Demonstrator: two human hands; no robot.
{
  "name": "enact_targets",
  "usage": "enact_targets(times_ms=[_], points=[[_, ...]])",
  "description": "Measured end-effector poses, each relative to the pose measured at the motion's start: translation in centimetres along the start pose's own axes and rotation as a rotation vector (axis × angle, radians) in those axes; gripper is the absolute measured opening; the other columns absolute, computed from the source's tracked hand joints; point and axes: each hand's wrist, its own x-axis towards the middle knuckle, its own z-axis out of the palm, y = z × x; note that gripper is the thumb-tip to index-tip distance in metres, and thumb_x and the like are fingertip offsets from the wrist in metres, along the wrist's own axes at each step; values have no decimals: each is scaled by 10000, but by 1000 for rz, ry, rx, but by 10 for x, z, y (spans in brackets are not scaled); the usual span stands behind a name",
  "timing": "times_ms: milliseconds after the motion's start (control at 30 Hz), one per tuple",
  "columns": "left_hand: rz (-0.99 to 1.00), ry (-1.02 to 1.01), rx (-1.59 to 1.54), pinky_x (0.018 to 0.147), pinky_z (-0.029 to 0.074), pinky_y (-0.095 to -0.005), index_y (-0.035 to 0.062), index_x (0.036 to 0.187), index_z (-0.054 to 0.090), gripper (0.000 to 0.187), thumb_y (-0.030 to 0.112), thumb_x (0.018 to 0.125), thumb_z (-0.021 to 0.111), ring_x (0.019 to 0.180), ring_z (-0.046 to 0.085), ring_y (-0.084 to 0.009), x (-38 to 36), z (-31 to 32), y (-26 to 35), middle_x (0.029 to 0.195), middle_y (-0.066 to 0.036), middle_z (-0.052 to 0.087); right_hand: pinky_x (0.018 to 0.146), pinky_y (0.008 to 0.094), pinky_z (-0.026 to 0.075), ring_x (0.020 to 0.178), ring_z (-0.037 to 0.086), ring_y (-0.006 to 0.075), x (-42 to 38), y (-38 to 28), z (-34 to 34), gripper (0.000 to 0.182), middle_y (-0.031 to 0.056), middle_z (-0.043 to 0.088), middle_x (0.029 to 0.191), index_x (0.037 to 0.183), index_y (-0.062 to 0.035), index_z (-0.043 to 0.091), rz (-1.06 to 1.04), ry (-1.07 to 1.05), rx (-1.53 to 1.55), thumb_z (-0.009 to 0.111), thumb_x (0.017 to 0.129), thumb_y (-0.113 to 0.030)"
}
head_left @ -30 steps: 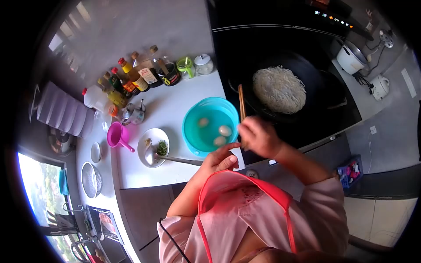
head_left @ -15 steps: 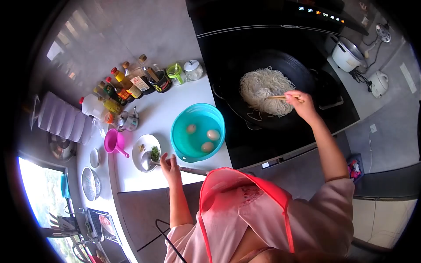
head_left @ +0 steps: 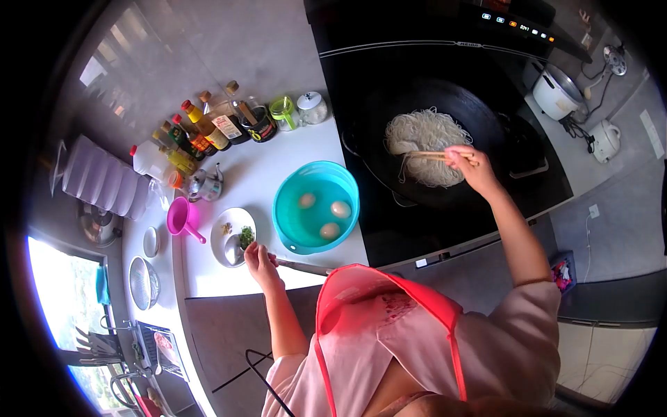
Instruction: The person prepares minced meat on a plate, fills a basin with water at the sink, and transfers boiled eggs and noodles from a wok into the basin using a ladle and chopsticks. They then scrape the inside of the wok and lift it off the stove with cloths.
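Observation:
My right hand point(head_left: 470, 169) is closed around a pair of chopsticks point(head_left: 429, 155), whose tips reach into the pale noodles point(head_left: 432, 132) in a dark wok point(head_left: 479, 115). Fingers curled, my left hand point(head_left: 262, 267) grips a metal ladle point(head_left: 234, 251) near its bowl. That bowl rests in a white dish point(head_left: 221, 221) beside chopped green herbs point(head_left: 246, 237) and small brownish pieces. A long metal handle stretches from my left hand toward the apron; my fingers partly hide where it joins. Right of the dish, a turquoise basin point(head_left: 279, 215) holds three eggs point(head_left: 329, 231) in liquid.
Seasoning bottles point(head_left: 206, 127) and jars point(head_left: 312, 108) line the wall. A pink dipper point(head_left: 182, 217) and a metal kettle point(head_left: 206, 185) stand left of the dish. A rice cooker point(head_left: 556, 92) sits right of the black stove point(head_left: 389, 236). A red apron point(head_left: 347, 285) covers my front.
My left hand has gone from spread fingers to curled ones on the ladle, a little to the left. The chopsticks have shifted left in the noodles. The view has moved slightly.

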Motion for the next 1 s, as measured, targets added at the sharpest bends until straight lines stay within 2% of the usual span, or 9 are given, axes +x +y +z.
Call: enact_targets(times_ms=[167, 200, 333, 433, 567, 700, 800, 867, 1000], points=[[30, -14, 45, 414, 342, -190, 26, 1086, 458, 264, 150, 863, 527, 546, 457, -73, 7, 7, 1, 757, -25, 497, 606, 215, 486, 647, 601, 104, 5, -28, -34, 203, 84, 628, 782, 966, 10, 596, 141, 208, 4, 552, 872, -165], [28, -14, 44, 414, 342, -190, 26, 1086, 458, 264, 150, 863, 527, 546, 457, -73, 8, 3, -4, 757, -25, 497, 583, 211, 479, 625, 598, 104, -2, -50, -34, 198, 89, 628, 784, 956, 12, 595, 190, 70, 206, 546, 875, -161], [-177, -112, 243, 379, 337, -200, 35, 1170, 414, 396, 212, 849, 566, 502, 475, -90, 2, -1, -14, 773, -61, 522, 595, 211, 478, 678, 614, 115, 3, -22, 0, 169, 74, 638, 812, 963, -1, 600, 78, -40, 58, 537, 878, -133], [-320, -340, 275, 357, 365, -205, 56, 1289, 305, 551, 267, 856, 573, 441, 491, -95, -1, 1, -20, 701, -70, 541, 639, 217, 485, 715, 618, 110, 13, 4, -3, 182, 48, 638, 792, 973, -17, 614, -27, 49, -132, 551, 872, -154], [-370, -344, 194, 352, 373, -218, 57, 1306, 277, 558, 257, 868, 559, 413, 482, -108, -9, 15, -23, 679, -89, 564, 515, 198, 443, 553, 555, 73, 22, 8, -43, 190, 30, 625, 743, 948, -41, 610, -7, 307, -166, 574, 858, -204], [-330, -399, 222, 368, 422, -231, 47, 1285, 286, 566, 265, 853, 579, 451, 547, -149, -15, 27, -13, 811, -135, 588, 346, 193, 342, 413, 497, 88, 14, -45, -100, 202, 61, 582, 794, 943, -51, 577, 221, 421, -11, 552, 865, -235], [-361, -427, 254, 380, 449, -237, 41, 1263, 308, 587, 299, 828, 607, 501, 592, -177, -18, 32, -1, 916, -151, 578, 335, 200, 332, 403, 495, 105, 10, -40, -126, 183, 65, 571, 825, 956, -60, 574, 350, 410, -3, 543, 866, -217], [-539, -495, 55, 391, 470, -240, 31, 1238, 323, 569, 287, 818, 608, 549, 619, -211, -19, 34, -2, 986, -158, 559, 331, 199, 326, 401, 495, 122, 10, -26, -128, 188, 65, 563, 830, 980, -66, 565, 488, 433, 65, 545, 862, -210], [-614, -525, -28, 407, 483, -244, 15, 1198, 365, 489, 210, 807, 584, 570, 611, -218, -9, 33, -18, 995, -154, 550, 387, 233, 400, 444, 526, 140, 27, 21, -108, 231, 37, 614, 906, 1029, -136, 553, 613, 453, 195, 566, 843, -274]])
